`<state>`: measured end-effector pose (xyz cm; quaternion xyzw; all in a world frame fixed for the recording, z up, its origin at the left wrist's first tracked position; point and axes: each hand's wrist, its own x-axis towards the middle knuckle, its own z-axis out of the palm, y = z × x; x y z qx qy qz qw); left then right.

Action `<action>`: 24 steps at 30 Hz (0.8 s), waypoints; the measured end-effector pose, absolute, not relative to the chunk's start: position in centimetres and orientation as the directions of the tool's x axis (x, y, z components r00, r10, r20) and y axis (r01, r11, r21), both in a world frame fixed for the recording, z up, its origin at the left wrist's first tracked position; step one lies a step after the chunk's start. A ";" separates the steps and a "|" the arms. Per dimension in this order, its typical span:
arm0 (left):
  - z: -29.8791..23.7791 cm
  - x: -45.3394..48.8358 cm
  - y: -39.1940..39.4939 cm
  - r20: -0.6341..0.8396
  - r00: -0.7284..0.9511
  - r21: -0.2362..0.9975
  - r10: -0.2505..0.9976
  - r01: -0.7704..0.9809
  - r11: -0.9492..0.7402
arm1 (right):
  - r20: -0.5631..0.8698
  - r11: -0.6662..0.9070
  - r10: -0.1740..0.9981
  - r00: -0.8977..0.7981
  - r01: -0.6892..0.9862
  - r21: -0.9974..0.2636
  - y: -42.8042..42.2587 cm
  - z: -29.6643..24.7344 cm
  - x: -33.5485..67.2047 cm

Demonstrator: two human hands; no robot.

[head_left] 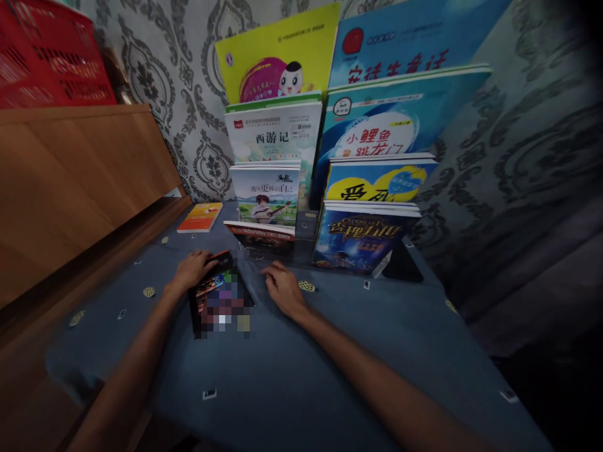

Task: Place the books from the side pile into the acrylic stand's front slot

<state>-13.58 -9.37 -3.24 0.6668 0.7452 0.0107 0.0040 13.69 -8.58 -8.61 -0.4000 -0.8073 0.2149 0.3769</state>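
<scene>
While the patterned wallpaper point(211, 172) fills the far side from 11 round to 2 o'clock, you're working over a table point(264, 389) covered in blue-grey cloth; take its middle as the centre of your clock. Out at 10 o'clock, a wooden cabinet point(75, 188) looms, and on top sits a red basket point(51, 69), cut off by the edge of view. Straight ahead at 12, one stack of books point(271, 141) stands in tiers, and at 1 o'clock there's its neighbour, a second stack point(372, 125) with blue and yellow covers.

Now to the action: a dark book point(219, 295) lies flat at 10 o'clock, its cover partly blurred into blocks. Your left hand point(192, 270) is on its far left corner, fingers reaching along the top edge; whether they pinch it, you can't tell from here. Your right hand point(285, 290), at 12, is half open over the cloth, fingers loosely bent, nothing visible in it, just beside the book. A flat black object point(404, 262) lies at 2, an orange book point(200, 218) at 11.
</scene>
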 end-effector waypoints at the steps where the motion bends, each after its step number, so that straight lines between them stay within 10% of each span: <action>1: -3.8 -13.7 -9.6 0.025 -0.111 0.025 0.994 0.994 0.110 | 0.435 0.587 0.809 -0.396 0.484 -0.649 -8.6 -8.6 13.7; 14: -8.1 -9.2 -14.1 0.319 0.098 0.104 0.943 0.985 -0.138 | 0.407 0.528 0.845 -0.347 0.424 -0.736 -8.9 -8.1 13.6; 24: -7.5 1.4 -17.0 0.279 0.286 0.176 0.917 0.923 -0.342 | 0.412 0.478 0.878 -0.245 0.392 -0.786 -10.1 -8.8 20.1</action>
